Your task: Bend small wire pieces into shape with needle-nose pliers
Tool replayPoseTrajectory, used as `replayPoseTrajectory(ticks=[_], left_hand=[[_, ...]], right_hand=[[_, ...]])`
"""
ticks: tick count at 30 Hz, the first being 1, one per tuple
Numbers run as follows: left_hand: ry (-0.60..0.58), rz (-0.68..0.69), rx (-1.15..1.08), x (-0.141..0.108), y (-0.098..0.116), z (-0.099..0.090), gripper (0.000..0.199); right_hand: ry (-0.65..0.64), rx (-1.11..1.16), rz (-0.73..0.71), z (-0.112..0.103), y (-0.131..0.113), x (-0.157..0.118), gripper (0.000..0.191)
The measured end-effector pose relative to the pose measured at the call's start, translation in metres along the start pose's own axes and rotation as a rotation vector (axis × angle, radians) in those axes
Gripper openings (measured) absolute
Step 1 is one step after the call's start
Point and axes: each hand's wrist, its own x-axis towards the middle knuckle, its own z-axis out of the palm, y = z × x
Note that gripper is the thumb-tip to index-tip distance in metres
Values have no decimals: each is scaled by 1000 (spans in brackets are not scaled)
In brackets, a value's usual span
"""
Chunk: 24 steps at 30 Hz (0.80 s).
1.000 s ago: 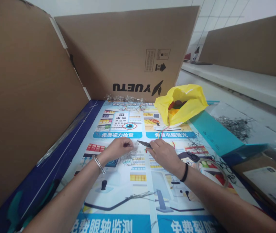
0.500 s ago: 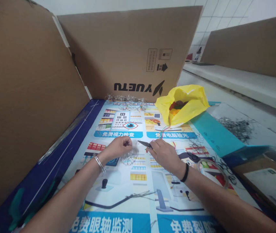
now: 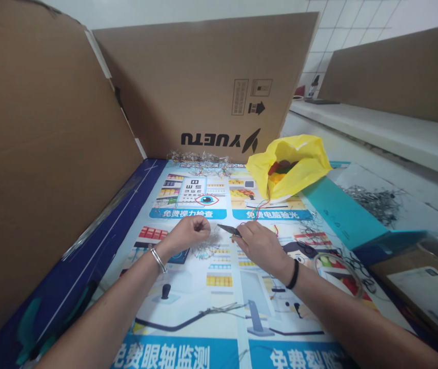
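Observation:
My left hand (image 3: 193, 231) is closed in a pinch, with fine wire bunched just below and right of its fingers; what it grips is too small to make out. In my right hand (image 3: 260, 245) are small dark-tipped pliers (image 3: 229, 229), their nose pointing left toward my left fingertips, with a short gap between. The loose fine wire tangle (image 3: 206, 247) lies over the printed sheet. Red and green threads (image 3: 259, 206) run from the yellow bag (image 3: 307, 171) down near my right hand.
Tall cardboard panels (image 3: 173, 82) stand left and behind. A wire heap (image 3: 199, 158) lies at the back. At right are an open blue box (image 3: 334, 210), dark wire pieces (image 3: 376, 200) and a tape roll (image 3: 357, 277). Green-handled scissors (image 3: 28, 328) lie front left.
Both hands stay in nearly the same place. The tip of the pliers has shifted very slightly to the left and down.

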Motion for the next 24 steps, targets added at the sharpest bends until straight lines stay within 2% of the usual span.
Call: replayPoseTrajectory(ticks=[7,12,24], left_hand=[[-87,7,48,1,-1,-4,12],[-75,27,91,1,0,-4,11],[-28,4,-25,0,0,-1,4]], right_hand=[[6,-26,-5,1,0,-1,23],[6,-28,0,2,0,0,23],[-2,-13,-7,1,0,0,23]])
